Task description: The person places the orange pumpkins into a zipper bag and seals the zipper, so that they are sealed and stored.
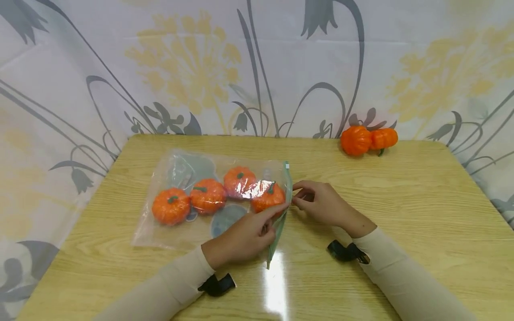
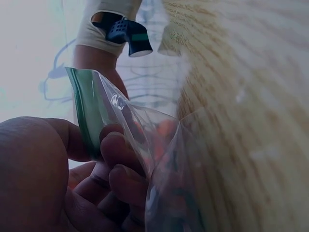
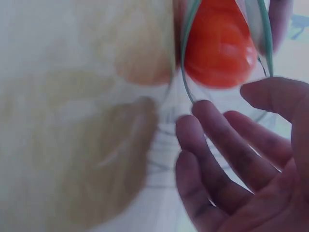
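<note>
A clear zip bag [image 1: 146,227] with a green zip strip [image 1: 288,178] lies on the table, its mouth to the right. Several small orange pumpkins [image 1: 171,207] with green stems are inside. My left hand [image 1: 246,234] grips the bag's mouth, its index finger lying along the bag beside the nearest pumpkin [image 1: 266,199]. In the left wrist view, thumb and fingers hold the green-edged film [image 2: 87,111]. My right hand [image 1: 319,203] is just right of the strip, fingers loosely bent. The right wrist view shows the mouth parted around a pumpkin [image 3: 219,53], right fingertips right at its edge.
Two more orange pumpkins, one upright [image 1: 355,140] and one on its side [image 1: 384,138], sit together at the table's back right edge. A flower-patterned curtain [image 1: 281,80] hangs behind the wooden table [image 1: 417,200]. Black wrist cameras [image 1: 217,285] are strapped at both sleeves.
</note>
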{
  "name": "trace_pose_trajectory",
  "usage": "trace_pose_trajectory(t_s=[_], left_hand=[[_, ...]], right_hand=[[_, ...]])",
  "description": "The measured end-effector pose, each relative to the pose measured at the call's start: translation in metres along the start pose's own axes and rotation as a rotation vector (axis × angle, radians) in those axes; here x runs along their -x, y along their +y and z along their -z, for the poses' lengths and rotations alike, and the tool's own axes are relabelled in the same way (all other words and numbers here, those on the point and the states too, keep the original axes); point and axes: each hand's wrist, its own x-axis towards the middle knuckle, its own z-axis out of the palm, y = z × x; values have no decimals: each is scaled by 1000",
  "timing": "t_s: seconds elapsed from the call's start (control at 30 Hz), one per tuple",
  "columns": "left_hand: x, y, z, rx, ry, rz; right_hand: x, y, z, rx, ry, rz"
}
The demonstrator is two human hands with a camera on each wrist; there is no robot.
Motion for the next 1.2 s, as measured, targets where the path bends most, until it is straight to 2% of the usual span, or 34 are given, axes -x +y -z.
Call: trace_pose_trajectory(t_s=[0.2, 0.5, 0.67, 0.77, 0.97, 1.2], left_hand=[[1, 1, -1, -19, 9, -16], [-1, 0, 1, -30, 8, -33], [1, 0, 3, -27, 2, -33], [1, 0, 3, -22, -4, -28], [2, 0, 3, -14, -18, -18], [3, 1, 1, -20, -15, -30]], right_hand=[[-3, 4, 21, 96, 162, -13], [-13, 22, 69, 313, 292, -25], [-17, 36, 91, 377, 378, -53], [-17, 43, 100, 398, 409, -101], [-18, 53, 114, 379, 443, -282], [-26, 59, 124, 366, 356, -426]])
